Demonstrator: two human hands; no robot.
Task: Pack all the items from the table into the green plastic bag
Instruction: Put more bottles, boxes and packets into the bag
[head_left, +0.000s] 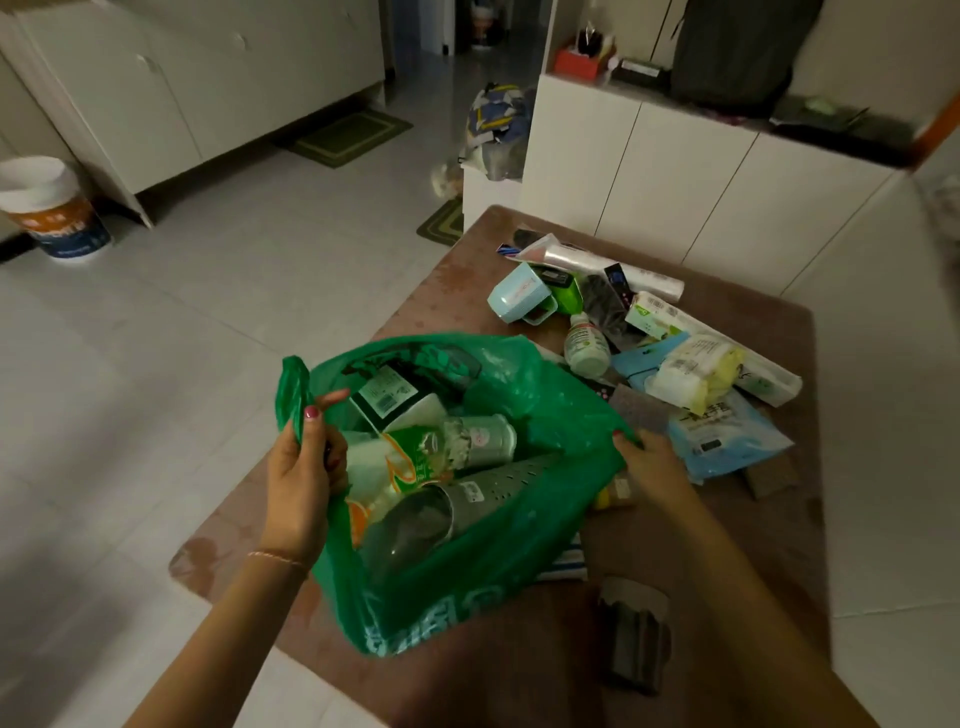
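The green plastic bag (467, 587) is held open on the brown bench (727, 597), with one handle pinched tight by the left grip (306, 467) and the other edge clamped in the right grip (649, 462). Between the two grips, a green bottle (410, 457) and a gray cup (431, 514) are seen inside. Beyond the right grip, a blue packet (727, 436) and a small white bottle (587, 345) are left on the bench.

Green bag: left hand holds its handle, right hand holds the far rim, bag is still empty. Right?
Not empty. The head view shows the green bag already holding several items, including a grey perforated cup. The rest stands: left hand grips the handle, right hand holds the rim.
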